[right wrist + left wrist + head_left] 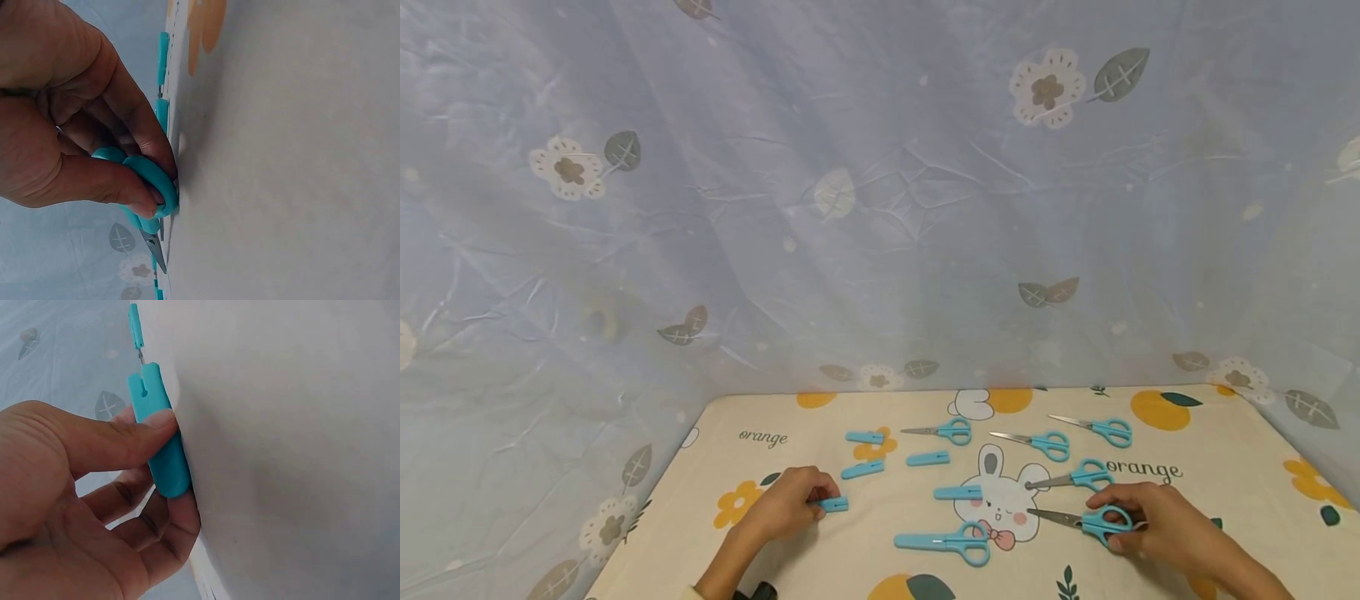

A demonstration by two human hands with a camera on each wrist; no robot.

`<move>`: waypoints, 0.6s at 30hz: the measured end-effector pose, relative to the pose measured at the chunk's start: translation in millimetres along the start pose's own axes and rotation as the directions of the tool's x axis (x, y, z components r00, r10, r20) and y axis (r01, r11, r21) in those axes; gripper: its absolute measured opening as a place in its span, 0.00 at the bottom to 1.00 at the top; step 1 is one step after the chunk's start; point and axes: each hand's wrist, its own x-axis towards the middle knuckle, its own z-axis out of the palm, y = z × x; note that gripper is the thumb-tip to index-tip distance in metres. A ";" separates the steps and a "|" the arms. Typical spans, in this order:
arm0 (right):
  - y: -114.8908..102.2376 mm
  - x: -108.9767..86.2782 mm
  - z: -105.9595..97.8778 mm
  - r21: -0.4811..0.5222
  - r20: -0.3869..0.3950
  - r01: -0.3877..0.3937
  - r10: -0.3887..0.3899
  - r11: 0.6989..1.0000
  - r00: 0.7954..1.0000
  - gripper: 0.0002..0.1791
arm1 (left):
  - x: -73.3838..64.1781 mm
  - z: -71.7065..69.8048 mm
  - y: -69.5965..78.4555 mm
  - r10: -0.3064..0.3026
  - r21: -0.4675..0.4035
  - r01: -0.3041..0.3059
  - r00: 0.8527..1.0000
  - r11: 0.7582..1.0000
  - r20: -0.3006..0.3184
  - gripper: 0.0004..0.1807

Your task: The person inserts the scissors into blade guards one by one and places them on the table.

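Observation:
Between thumb and fingers, my left hand (797,502) pinches a blue scissors cover (834,504) at the left of the table; the left wrist view shows the cover (164,447) with its slotted end pointing away from the palm. On the right, my right hand (1168,525) grips the blue handles of a pair of scissors (1101,523), whose bare metal blades point left. In the right wrist view the thumb presses on a handle loop of these scissors (153,178). Just beyond that hand lies another uncovered pair of scissors (1086,475). A covered pair of scissors (943,542) rests between the hands.
Farther back lie three uncovered scissors, among them a left one (953,431) and a far right one (1111,431). Several loose blue covers, including one (958,492) near the middle, are spread on the patterned tablecloth (820,571). A curtain (880,317) hangs behind.

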 end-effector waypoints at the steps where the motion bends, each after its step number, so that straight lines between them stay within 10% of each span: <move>1: 0.1 0.1 -0.3 0.013 0.000 -0.004 0.004 1.000 1.000 0.21 | -0.5 -1.0 -0.1 0.003 -0.004 -0.003 1.000 1.000 0.002 0.16; 10: 4.9 -3.2 -4.4 0.150 0.021 -0.012 0.009 0.989 1.000 0.16 | -2.4 -6.9 -5.4 0.021 -0.092 -0.017 0.999 0.996 0.038 0.16; 18: 14.0 -6.6 -9.6 0.450 0.134 -0.081 0.022 0.889 0.991 0.23 | -5.3 -12.3 -10.2 0.060 -0.192 -0.046 0.996 0.980 0.066 0.17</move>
